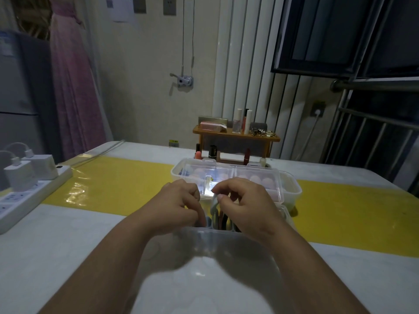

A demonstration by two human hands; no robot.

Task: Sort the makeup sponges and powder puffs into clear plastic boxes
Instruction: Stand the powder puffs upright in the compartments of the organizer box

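A closed clear plastic box (290, 189) lies across the yellow strip, with pale pink sponges showing through its lid. In front of it stands a second clear box (204, 243), its open lid hanging toward me. Thin puffs (221, 219) stand on edge inside, grey, pink and dark. My left hand (179, 205) has curled fingers dipped into the box's left side; what they hold is hidden. My right hand (240, 207) pinches the top edge of a grey puff (214, 203) between thumb and forefinger.
A white power strip (25, 196) with two chargers sits at the left table edge. Behind the boxes stands a small wooden shelf (235, 135) with bottles and lipsticks. Yellow strip (118, 184) crosses the white table.
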